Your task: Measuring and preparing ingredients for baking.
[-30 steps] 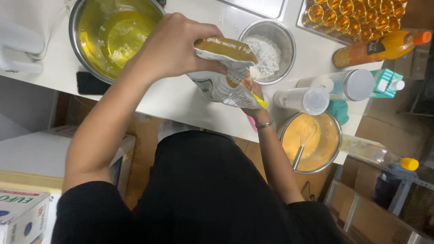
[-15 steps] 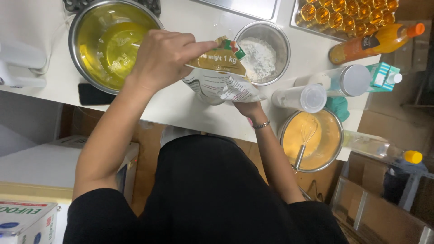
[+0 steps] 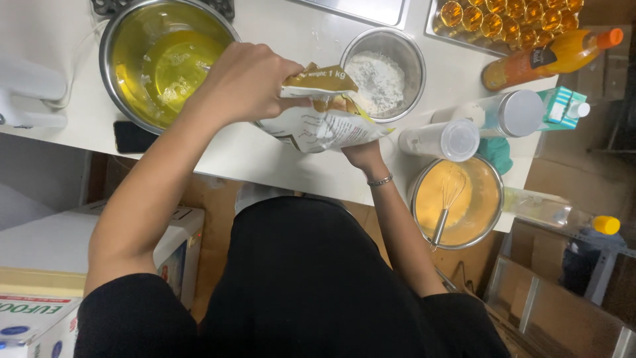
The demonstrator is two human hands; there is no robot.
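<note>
**Both hands on a gold-topped powder bag, over the white counter**

- Powder bag [image 3: 318,119]: white body, gold top, held in the air above the counter edge, at centre frame. It lies tilted, its gold top up and toward 12 o'clock.
- Left hand [image 3: 248,83]: closed around the bag's gold top from the 9 o'clock side, fingers wrapped over the folded edge.
- Right hand [image 3: 361,152]: under the bag at its 5 o'clock corner, mostly hidden by it. It touches the bag; how the fingers close cannot be told. A thin bracelet [image 3: 379,180] sits on the wrist.
- Small steel bowl of white powder [image 3: 385,76]: just beyond the bag, at 1 o'clock from it, on the counter.
- Large steel bowl [image 3: 162,63]: at 10 o'clock from the bag, holding yellow liquid with pale clumps.
- Two white shaker jars [image 3: 444,140], [image 3: 510,114]: lying on their sides at 3 o'clock from the bag, near each other.
- Steel bowl of orange batter [image 3: 457,202]: at 4 o'clock, on the counter corner, with a wire whisk [image 3: 447,202] standing in it.
- Orange bottle [image 3: 550,58]: lying down at 2 o'clock, beside a tray of amber cups [image 3: 503,20].
- White counter [image 3: 265,159]: runs across the upper frame. A dark phone [image 3: 132,138] lies at its near edge, at 9 o'clock from the bag.
</note>
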